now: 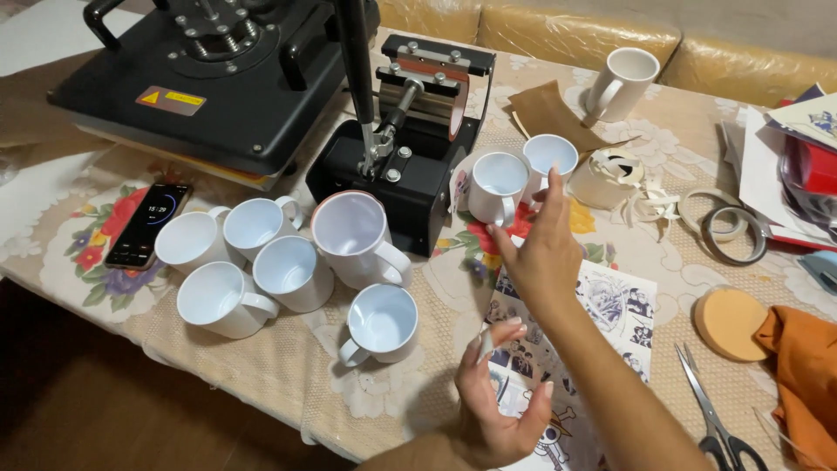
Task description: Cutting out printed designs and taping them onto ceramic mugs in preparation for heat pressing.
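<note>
My right hand [542, 249] is stretched out over the table with its fingers apart and holds nothing. Its fingertips are just short of a white mug [495, 187] that stands by a second white mug [549, 157]. My left hand [499, 410] is lower and nearer to me, palm turned up, fingers curled. It pinches a small pale strip [485, 344] between thumb and forefinger. Under both hands lies a printed sheet of cartoon pictures [615, 310].
Several white mugs [292, 270] cluster left of centre. A black mug press [410, 139] and a flat heat press [218, 78] stand behind them. A phone [146, 225] lies at left. Scissors [711, 419], tape rolls [728, 231], a round tan pad [726, 323] and an orange cloth [806, 375] are at right.
</note>
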